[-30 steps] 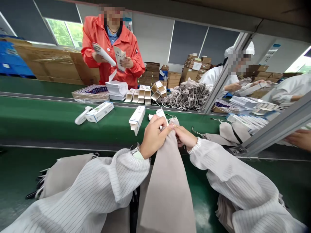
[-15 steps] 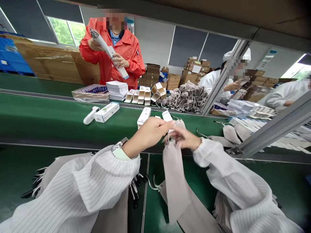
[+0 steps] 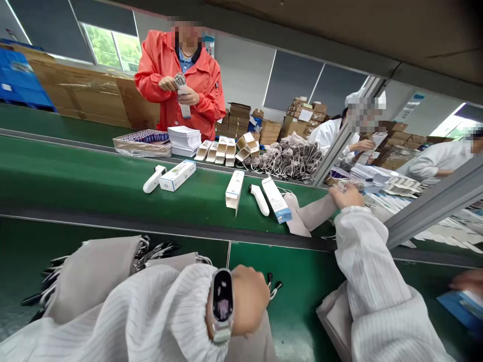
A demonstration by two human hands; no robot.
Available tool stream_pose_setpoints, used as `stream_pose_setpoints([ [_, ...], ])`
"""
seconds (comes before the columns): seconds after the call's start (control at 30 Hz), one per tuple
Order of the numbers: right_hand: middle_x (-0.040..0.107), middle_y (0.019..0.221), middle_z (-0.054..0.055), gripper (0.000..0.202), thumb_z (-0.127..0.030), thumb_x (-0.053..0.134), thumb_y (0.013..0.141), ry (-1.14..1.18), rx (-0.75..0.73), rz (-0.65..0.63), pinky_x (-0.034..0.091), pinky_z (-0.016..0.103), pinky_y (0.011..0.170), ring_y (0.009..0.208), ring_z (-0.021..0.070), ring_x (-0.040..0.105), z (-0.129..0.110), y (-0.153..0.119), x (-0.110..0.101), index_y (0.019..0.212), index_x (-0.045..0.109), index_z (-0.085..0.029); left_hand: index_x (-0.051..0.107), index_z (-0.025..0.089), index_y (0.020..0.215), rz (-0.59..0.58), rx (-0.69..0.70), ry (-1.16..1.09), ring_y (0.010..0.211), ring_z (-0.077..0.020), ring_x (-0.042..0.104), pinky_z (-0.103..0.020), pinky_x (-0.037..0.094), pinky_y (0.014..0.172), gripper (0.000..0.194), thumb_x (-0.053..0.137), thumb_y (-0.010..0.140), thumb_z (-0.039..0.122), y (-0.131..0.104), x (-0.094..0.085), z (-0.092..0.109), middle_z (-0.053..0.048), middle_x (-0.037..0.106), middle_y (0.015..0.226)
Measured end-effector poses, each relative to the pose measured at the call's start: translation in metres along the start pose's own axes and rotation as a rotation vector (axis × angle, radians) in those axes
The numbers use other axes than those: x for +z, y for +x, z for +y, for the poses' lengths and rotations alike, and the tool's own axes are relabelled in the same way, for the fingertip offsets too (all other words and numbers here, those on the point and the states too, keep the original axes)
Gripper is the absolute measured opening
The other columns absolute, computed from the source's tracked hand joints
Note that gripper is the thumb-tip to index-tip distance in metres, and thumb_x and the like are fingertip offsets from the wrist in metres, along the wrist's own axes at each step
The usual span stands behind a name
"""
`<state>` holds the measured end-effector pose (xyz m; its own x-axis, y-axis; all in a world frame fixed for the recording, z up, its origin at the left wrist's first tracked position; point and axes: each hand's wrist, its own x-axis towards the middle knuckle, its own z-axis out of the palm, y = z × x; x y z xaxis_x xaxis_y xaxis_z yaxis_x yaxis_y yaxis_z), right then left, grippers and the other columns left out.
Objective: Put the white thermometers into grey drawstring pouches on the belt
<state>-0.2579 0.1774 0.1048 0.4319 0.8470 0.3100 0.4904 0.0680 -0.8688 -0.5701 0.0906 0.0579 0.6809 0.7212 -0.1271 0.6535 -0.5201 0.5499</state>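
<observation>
My right hand [image 3: 347, 196] reaches out over the far green belt. Its fingers are closed around the top of a grey drawstring pouch [image 3: 320, 211], which hangs slack to the left. Another grey pouch [image 3: 296, 213] lies beside it, partly under a white and blue box [image 3: 276, 200]. Low in front of me, my left hand [image 3: 251, 299] is closed, back upwards. White cords with black ends [image 3: 274, 286] stick out at its right side, and a grey cloth pouch [image 3: 254, 344] shows beneath it. The fingertips are hidden.
White handheld devices [image 3: 259, 200] and boxes [image 3: 177, 175] lie on the belt. Grey pouches [image 3: 94, 271] are stacked at left, more [image 3: 337, 319] under my right arm. A slanted metal post [image 3: 426, 208] stands at right. A co-worker in red [image 3: 181, 85] faces me; another person's hand [image 3: 468, 280] enters at right.
My hands have parted. The right carried a pouch forward and right over the belt; the left came down towards me onto the near surface. The co-worker in red lowered the items in hand.
</observation>
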Motion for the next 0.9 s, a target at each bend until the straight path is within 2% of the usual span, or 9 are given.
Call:
stream_pose_setpoints([
  [0.1,0.040,0.058,0.001,0.020,-0.026,0.065,0.061,-0.153,-0.023,0.145,0.038,0.032,0.063,0.071,0.0188,0.047,0.019,-0.011,0.000,0.062,0.046,-0.023,0.044,0.016,0.038,-0.175,0.031,0.243,0.053,-0.0273,0.057,-0.032,0.040,0.045,0.032,0.066,0.038,-0.007,0.005,0.009,0.005,-0.002,0.048,0.044],
  [0.17,0.047,0.072,0.008,0.015,-0.027,0.060,0.065,-0.346,-0.093,0.207,0.038,0.038,0.068,0.087,0.0261,0.046,0.025,-0.012,0.017,0.073,0.049,-0.022,0.056,0.013,0.062,-0.115,0.063,0.271,0.069,-0.0301,0.059,-0.035,0.042,0.054,0.025,0.055,0.050,-0.008,0.013,0.005,0.004,-0.010,0.059,0.070],
  [0.23,0.048,0.094,0.016,0.022,-0.023,0.051,0.070,-0.547,-0.184,0.232,0.035,0.047,0.078,0.102,0.0322,0.039,0.026,-0.010,0.045,0.091,0.051,-0.016,0.056,0.011,0.082,-0.038,0.089,0.245,0.083,-0.0288,0.056,-0.035,0.043,0.064,0.031,0.048,0.059,-0.007,0.025,-0.001,-0.002,-0.014,0.058,0.089],
  [0.3,0.047,0.106,0.018,0.029,-0.020,0.044,0.074,-0.656,-0.281,0.118,0.029,0.049,0.087,0.108,0.0312,0.035,0.023,-0.009,0.081,0.101,0.050,-0.011,0.053,0.011,0.089,0.004,0.103,0.203,0.088,-0.0249,0.054,-0.032,0.042,0.069,0.027,0.049,0.064,-0.001,0.039,-0.004,-0.014,-0.013,0.056,0.094],
  [0.43,0.052,0.106,0.011,0.030,-0.020,0.050,0.073,-0.665,-0.391,-0.265,0.030,0.037,0.091,0.104,0.0243,0.042,0.021,-0.023,0.147,0.103,0.055,-0.019,0.051,0.016,0.079,0.026,0.082,0.132,0.080,-0.0200,0.054,-0.025,0.041,0.059,0.018,0.062,0.064,0.016,0.058,-0.003,-0.036,-0.005,0.056,0.084],
  [0.53,0.047,0.114,0.017,0.034,-0.014,0.048,0.073,-0.668,-0.321,-0.315,0.026,0.044,0.092,0.108,0.0294,0.039,0.028,-0.039,0.171,0.107,0.054,-0.016,0.050,0.018,0.071,0.043,0.083,0.136,0.077,-0.0209,0.052,-0.024,0.038,0.055,0.013,0.061,0.065,0.021,0.060,-0.002,-0.040,-0.002,0.055,0.072],
  [0.7,0.045,0.112,0.022,0.037,-0.009,0.035,0.079,-0.565,-0.116,-0.271,0.021,0.053,0.091,0.109,0.0320,0.040,0.040,-0.040,0.172,0.113,0.049,-0.015,0.049,0.017,0.088,0.115,0.088,0.193,0.083,-0.0226,0.052,-0.029,0.038,0.064,0.019,0.048,0.071,0.007,0.050,0.002,-0.030,-0.007,0.057,0.082],
  [0.8,0.052,0.100,0.018,0.040,-0.011,0.043,0.075,-0.402,0.030,-0.278,0.032,0.053,0.084,0.095,0.0290,0.052,0.036,-0.027,0.161,0.114,0.045,-0.016,0.050,0.015,0.078,0.094,0.096,0.224,0.075,-0.0231,0.054,-0.032,0.038,0.065,0.011,0.046,0.073,0.007,0.046,0.000,-0.027,-0.008,0.057,0.075],
  [0.9,0.058,0.090,0.012,0.046,-0.019,0.043,0.078,-0.171,0.105,-0.326,0.046,0.044,0.071,0.077,0.0216,0.060,0.018,-0.015,0.142,0.122,0.032,-0.016,0.050,0.017,0.065,0.020,0.156,0.212,0.074,-0.0230,0.054,-0.031,0.038,0.065,0.009,0.050,0.074,0.016,0.046,-0.015,-0.025,-0.005,0.056,0.064],
])
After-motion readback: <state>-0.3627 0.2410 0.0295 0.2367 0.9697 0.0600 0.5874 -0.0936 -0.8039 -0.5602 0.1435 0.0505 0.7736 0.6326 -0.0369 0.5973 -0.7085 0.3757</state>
